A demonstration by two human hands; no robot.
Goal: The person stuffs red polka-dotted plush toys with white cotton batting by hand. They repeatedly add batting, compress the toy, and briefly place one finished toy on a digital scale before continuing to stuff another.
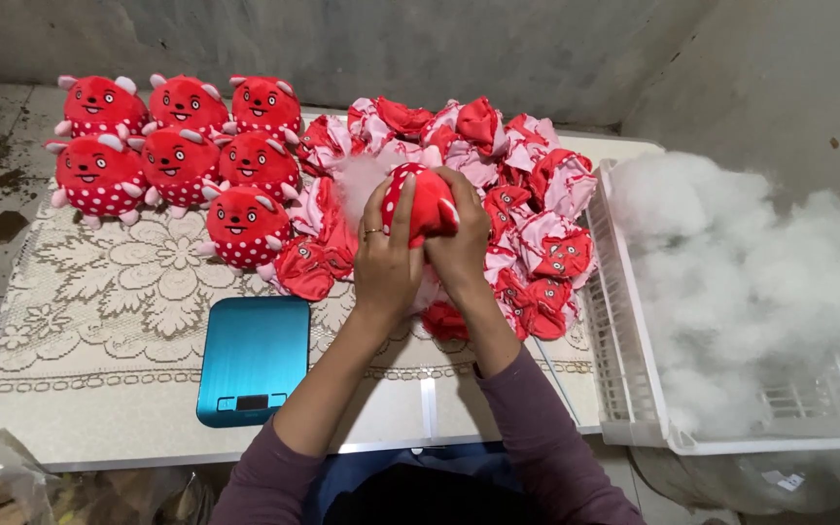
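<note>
I see both hands together over the middle of the worktop [80,428]. The left hand [386,255] and the right hand [461,243] are closed around one red toy [422,199] with white dots, and they hold it between them above the pile. A bit of white stuffing [360,180] shows just beside the toy, on its left. Under and behind the hands lies a pile of empty red and pink skins [527,185]. Seven filled toys [177,146] stand in a group at the far left, on a lace cloth [119,292]. A blue scale [253,360] lies near the front edge, left of the left arm. At the right a white basket [624,369] is full of loose stuffing.
</note>
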